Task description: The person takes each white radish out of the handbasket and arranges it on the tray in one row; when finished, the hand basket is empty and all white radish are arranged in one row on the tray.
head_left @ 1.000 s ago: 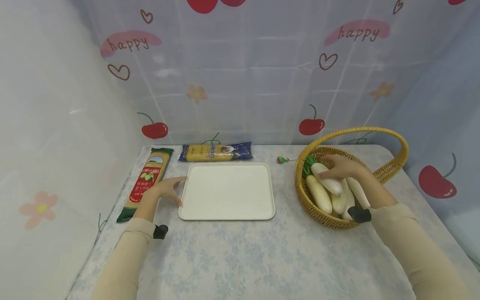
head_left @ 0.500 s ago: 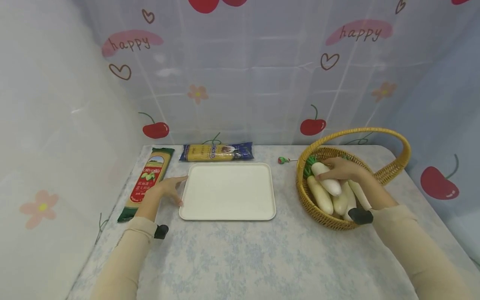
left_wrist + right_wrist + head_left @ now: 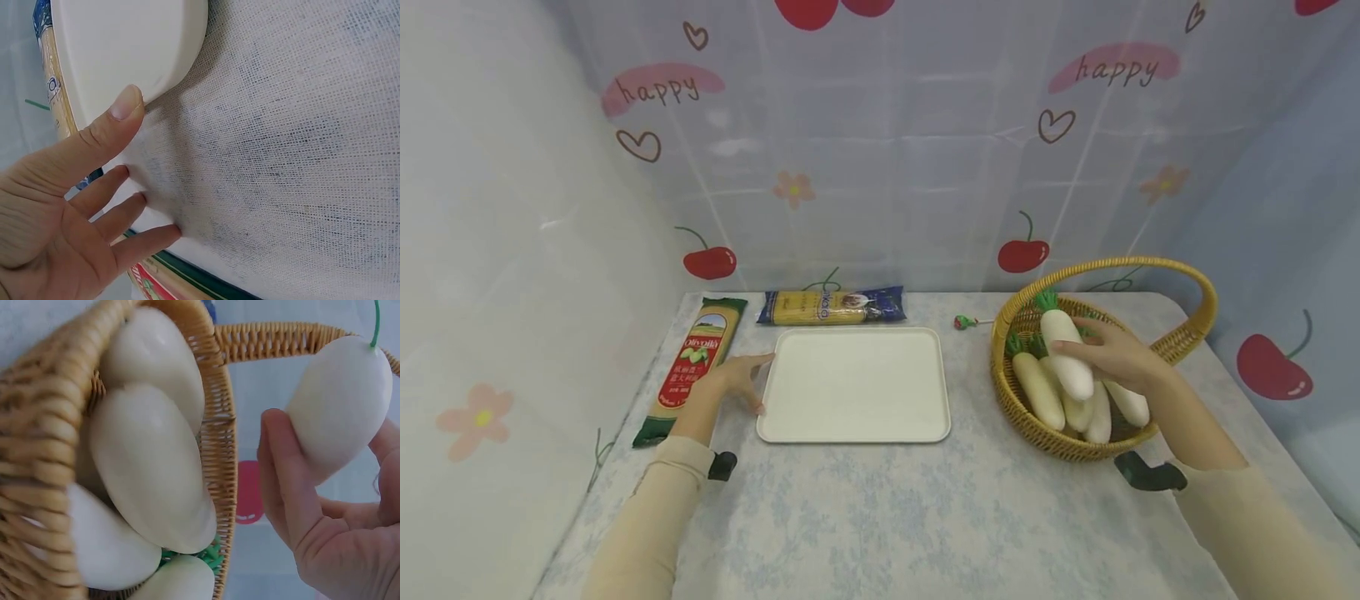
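My right hand [image 3: 1108, 354] grips a white radish [image 3: 1066, 354] with a green leafy top, pinching it between thumb and fingers over the wicker basket [image 3: 1037, 437]. In the right wrist view the radish [image 3: 344, 394] is held apart from several other white radishes [image 3: 150, 462] lying in the basket. My left hand [image 3: 733, 382] is at the left edge of a white rectangular tray [image 3: 853, 385], its fingers loosely spread. In the left wrist view the thumb of the left hand [image 3: 81, 219] is right at the tray's corner, and the other fingertips are near the cloth.
A red-labelled spaghetti pack [image 3: 692, 367] lies left of the tray, beside my left forearm. Behind the tray is a blue and yellow pasta pack [image 3: 832, 306]. A small lollipop [image 3: 964, 322] lies left of the basket, whose tall handle [image 3: 1206, 304] arches above it.
My right hand has taken hold of a radish and lifted it off the others, turning it more upright in view. The left hand and the tray have stayed in place.
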Tool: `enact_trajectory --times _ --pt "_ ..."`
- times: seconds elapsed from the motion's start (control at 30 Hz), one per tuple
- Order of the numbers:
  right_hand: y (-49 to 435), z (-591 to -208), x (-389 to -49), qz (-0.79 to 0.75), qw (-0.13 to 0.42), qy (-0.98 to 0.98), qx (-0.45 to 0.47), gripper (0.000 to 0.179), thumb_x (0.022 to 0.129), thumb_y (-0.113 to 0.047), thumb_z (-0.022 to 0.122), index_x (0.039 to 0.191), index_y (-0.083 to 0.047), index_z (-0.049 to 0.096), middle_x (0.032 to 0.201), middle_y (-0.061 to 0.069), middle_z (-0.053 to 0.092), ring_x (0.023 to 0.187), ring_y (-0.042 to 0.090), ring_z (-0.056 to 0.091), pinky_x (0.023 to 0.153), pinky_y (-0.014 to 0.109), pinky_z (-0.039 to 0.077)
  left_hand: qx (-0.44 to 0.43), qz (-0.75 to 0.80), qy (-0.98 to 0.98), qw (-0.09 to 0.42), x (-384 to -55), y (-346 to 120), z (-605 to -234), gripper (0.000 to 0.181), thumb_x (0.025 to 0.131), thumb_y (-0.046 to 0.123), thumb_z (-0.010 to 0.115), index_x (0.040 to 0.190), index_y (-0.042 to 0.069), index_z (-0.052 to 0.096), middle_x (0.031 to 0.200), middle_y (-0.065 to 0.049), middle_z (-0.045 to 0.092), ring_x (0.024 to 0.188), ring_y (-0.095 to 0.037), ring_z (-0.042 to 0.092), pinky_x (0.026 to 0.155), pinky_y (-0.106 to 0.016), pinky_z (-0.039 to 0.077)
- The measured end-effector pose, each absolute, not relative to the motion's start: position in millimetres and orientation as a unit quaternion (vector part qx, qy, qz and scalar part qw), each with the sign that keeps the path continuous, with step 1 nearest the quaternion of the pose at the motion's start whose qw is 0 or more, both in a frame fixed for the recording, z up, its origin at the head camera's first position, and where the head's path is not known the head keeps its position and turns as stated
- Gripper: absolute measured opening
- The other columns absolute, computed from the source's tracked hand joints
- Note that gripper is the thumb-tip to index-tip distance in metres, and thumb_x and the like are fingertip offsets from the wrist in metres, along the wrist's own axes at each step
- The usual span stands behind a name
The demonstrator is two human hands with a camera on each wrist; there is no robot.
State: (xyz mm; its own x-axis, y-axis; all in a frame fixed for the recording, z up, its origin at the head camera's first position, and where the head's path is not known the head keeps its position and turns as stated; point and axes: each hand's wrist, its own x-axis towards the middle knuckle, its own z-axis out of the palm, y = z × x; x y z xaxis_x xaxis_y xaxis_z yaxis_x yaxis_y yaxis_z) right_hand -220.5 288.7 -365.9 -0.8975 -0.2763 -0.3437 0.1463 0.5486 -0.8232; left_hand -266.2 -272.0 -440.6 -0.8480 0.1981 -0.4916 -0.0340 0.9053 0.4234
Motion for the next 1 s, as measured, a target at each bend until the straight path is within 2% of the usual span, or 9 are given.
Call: enact_trajectory --times 0.07,0.23,0.3,0.5,0.6,0.7,0.87,0.93,1.0 --pt "290.1 -366.0 -210.9 -0.501 0.220 0.837 -0.032 0.090 0.096 -0.042 0.050 0.148 0.001 -0.010 0.145 0.040 0.018 0.123 0.044 0.044 0.091 0.042 0.051 0.043 0.211 0.938 0.272 -265.6 -271.2 -440.6 0.109 0.061 0.016 0.089 0.149 0.005 0.025 0.143 -0.031 0.035 0.133 -0.044 0.031 0.107 -0.052 0.032" --pt "291.6 -369.2 -185.1 -0.568 0.210 0.795 -0.029 0.085 0.098 -0.035 0.046 0.148 -0.001 -0.012 0.142 0.037 0.025 0.107 0.014 0.057 0.087 0.035 0.053 0.041 0.206 0.940 0.270 -264.8 -270.0 -441.4 0.108 0.061 0.017 0.089 0.149 0.006 0.026 0.142 -0.030 0.035 0.133 -0.043 0.032 0.107 -0.052 0.033" --pt "291.1 -371.4 -175.6 -0.588 0.205 0.782 -0.034 0.082 0.099 -0.032 0.046 0.149 -0.001 -0.012 0.138 0.035 0.031 0.100 0.008 0.058 0.084 0.034 0.053 0.043 0.203 0.941 0.268 -264.6 -269.7 -441.8 0.108 0.061 0.016 0.089 0.149 0.006 0.027 0.142 -0.030 0.036 0.132 -0.043 0.032 0.106 -0.052 0.034" --pt "288.6 -377.0 -151.5 -0.619 0.192 0.759 -0.051 0.075 0.100 -0.024 0.043 0.147 0.007 -0.006 0.120 0.011 0.049 0.097 0.011 0.061 0.078 0.036 0.055 0.047 0.197 0.943 0.265 -264.8 -269.2 -442.2 0.107 0.061 0.016 0.089 0.148 0.005 0.027 0.141 -0.030 0.037 0.132 -0.043 0.033 0.106 -0.051 0.034" --pt "284.6 -379.1 -142.0 -0.634 0.192 0.747 -0.057 0.072 0.100 -0.021 0.043 0.146 0.009 -0.003 0.113 0.003 0.052 0.094 0.015 0.063 0.074 0.041 0.056 0.046 0.196 0.943 0.265 -265.7 -269.0 -442.1 0.109 0.060 0.017 0.089 0.148 0.005 0.027 0.141 -0.030 0.037 0.132 -0.043 0.033 0.106 -0.052 0.034" --pt "278.9 -381.0 -133.0 -0.646 0.187 0.738 -0.059 0.070 0.100 -0.017 0.044 0.147 0.008 -0.002 0.115 0.006 0.054 0.093 0.016 0.063 0.073 0.043 0.055 0.043 0.195 0.942 0.268 -266.4 -268.8 -442.0 0.110 0.060 0.017 0.089 0.149 0.005 0.026 0.142 -0.030 0.036 0.132 -0.043 0.033 0.106 -0.052 0.034" --pt "268.5 -383.2 -119.0 -0.643 0.169 0.744 -0.065 0.072 0.099 -0.015 0.046 0.148 0.007 -0.003 0.136 0.024 0.037 0.102 0.008 0.059 0.079 0.035 0.054 0.037 0.195 0.941 0.275 -267.1 -268.2 -441.8 0.110 0.060 0.017 0.089 0.149 0.006 0.025 0.143 -0.030 0.035 0.133 -0.043 0.032 0.106 -0.053 0.034" --pt "263.9 -383.7 -114.8 -0.639 0.164 0.748 -0.070 0.070 0.099 -0.014 0.046 0.148 0.007 0.000 0.136 0.023 0.037 0.102 0.008 0.058 0.079 0.033 0.054 0.038 0.195 0.941 0.275 -267.4 -268.3 -441.8 0.110 0.060 0.017 0.089 0.149 0.006 0.025 0.143 -0.030 0.035 0.133 -0.044 0.031 0.105 -0.053 0.034" --pt "259.2 -384.0 -110.9 -0.640 0.161 0.748 -0.075 0.068 0.098 -0.013 0.048 0.147 0.007 0.004 0.130 0.014 0.045 0.100 0.010 0.059 0.077 0.034 0.054 0.037 0.197 0.940 0.275 -267.8 -268.7 -441.8 0.111 0.060 0.017 0.089 0.149 0.006 0.025 0.143 -0.030 0.034 0.133 -0.044 0.031 0.106 -0.053 0.034"
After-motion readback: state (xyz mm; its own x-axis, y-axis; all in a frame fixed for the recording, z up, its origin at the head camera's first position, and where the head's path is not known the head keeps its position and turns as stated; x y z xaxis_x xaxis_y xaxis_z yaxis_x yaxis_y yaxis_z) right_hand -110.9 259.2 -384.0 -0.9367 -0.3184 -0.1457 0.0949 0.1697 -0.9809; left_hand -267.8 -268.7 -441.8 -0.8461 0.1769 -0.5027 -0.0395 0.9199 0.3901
